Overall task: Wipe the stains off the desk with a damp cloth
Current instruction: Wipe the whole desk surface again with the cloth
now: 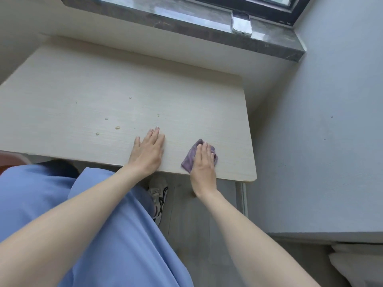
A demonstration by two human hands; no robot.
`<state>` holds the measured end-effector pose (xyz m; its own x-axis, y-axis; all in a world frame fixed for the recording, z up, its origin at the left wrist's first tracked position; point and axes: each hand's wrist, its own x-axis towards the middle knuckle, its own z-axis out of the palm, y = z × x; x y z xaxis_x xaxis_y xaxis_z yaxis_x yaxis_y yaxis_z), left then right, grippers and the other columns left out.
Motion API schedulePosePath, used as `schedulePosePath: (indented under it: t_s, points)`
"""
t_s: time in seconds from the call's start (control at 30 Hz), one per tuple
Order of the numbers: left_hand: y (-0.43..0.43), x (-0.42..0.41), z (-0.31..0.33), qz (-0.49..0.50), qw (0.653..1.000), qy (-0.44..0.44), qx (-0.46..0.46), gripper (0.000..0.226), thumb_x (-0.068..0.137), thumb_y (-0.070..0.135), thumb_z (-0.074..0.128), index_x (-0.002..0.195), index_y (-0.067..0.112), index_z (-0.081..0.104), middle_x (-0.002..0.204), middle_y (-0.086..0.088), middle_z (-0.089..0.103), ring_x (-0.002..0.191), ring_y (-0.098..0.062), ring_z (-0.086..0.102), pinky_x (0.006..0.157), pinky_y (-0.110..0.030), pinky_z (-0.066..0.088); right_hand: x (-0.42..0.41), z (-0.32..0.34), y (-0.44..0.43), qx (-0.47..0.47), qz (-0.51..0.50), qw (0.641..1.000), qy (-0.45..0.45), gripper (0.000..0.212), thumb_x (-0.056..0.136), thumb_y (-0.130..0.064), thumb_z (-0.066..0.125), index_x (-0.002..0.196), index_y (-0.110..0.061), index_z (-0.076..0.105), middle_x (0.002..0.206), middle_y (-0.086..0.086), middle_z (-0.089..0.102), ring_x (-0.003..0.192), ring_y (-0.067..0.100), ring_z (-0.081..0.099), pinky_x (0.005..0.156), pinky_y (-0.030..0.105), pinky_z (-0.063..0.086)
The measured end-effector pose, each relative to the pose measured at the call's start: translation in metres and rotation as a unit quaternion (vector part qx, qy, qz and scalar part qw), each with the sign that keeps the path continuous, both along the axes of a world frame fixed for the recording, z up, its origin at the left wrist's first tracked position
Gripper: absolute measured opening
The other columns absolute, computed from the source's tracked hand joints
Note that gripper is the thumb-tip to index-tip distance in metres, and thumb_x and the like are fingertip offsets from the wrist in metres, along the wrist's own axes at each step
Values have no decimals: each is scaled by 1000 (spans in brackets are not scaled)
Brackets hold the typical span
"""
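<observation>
A pale wood-grain desk (83, 83) fills the middle of the view. Several small droplets and stains (117, 127) dot its surface left of centre. A small purple cloth (190, 156) lies near the desk's front right corner. My right hand (204, 162) presses flat on the cloth with straight fingers. My left hand (148, 150) rests flat on the bare desk beside it, fingers straight, just right of the droplets.
A phone (241, 24) lies on the dark stone windowsill (186, 27) behind the desk. A grey wall (321, 131) stands close on the right. A sneaker (158, 198) and the desk's metal leg (244, 198) show below the front edge.
</observation>
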<state>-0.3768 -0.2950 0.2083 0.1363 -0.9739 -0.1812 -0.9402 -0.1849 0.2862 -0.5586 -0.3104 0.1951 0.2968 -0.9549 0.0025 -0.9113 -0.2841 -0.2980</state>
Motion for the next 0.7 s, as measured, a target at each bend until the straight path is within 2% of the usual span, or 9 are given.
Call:
schedulePosePath:
  t_s: [0.07,0.13,0.27,0.3,0.37,0.47,0.53,0.63,0.7]
  points:
    - [1,-1,-3,-3,1000,2,15,52,103,32,19,151,21,6,159,2,-8,146,-15,-8,117,-47,0,-16,1,-9,16,70,997,10,61,99,0,32,150,-4,0,158,14,-7,147,23,-8,114,25,-15]
    - [-1,-1,-4,6,999,23,42,51,103,34,16,151,26,2,159,3,-11,146,-14,-11,117,-44,-3,-26,1,-20,28,85,996,27,58,101,-6,32,151,-6,0,159,12,-6,147,22,-7,119,30,-8]
    - [-5,2,0,4,996,41,80,51,103,33,20,151,30,2,158,6,-12,145,-13,-12,117,-44,-2,10,5,-15,41,-16,999,11,64,95,1,31,150,-2,-1,157,18,-9,146,27,-10,115,32,-12]
    - [-5,3,1,2,996,39,80,51,103,33,20,151,30,2,158,6,-12,146,-13,-12,117,-44,-1,21,6,-8,37,2,999,0,64,95,1,32,150,-1,-1,157,19,-9,146,28,-10,115,32,-13]
    - [-6,6,4,-5,996,41,83,51,103,31,21,151,29,3,158,6,-12,146,-13,-10,117,-45,1,26,4,4,41,104,994,-3,61,97,-4,32,150,-1,2,157,18,-6,147,29,-8,114,30,-13]
    - [-8,11,7,-24,994,55,92,51,103,30,23,151,28,6,159,6,-10,146,-12,-8,117,-45,3,5,7,-10,35,210,977,23,52,102,-22,21,150,-3,11,158,16,3,147,28,0,118,31,-6]
    - [-10,15,9,-30,992,67,100,50,103,29,23,151,27,8,159,6,-9,146,-12,-7,117,-45,4,8,6,-25,47,160,986,29,52,103,-20,23,150,-4,8,158,16,0,147,28,-2,120,34,-4]
    - [-15,19,11,-29,989,93,107,49,103,25,22,151,27,12,159,6,-6,146,-12,-4,118,-45,6,44,9,-18,58,-10,998,17,61,99,-7,31,150,-3,-2,157,19,-11,146,29,-11,116,36,-10]
    - [-17,23,10,-33,987,109,109,50,103,19,24,151,26,13,159,6,-5,146,-11,-3,119,-45,7,58,6,-2,54,16,998,1,63,98,-5,33,151,-4,-2,157,19,-10,146,29,-10,116,35,-10]
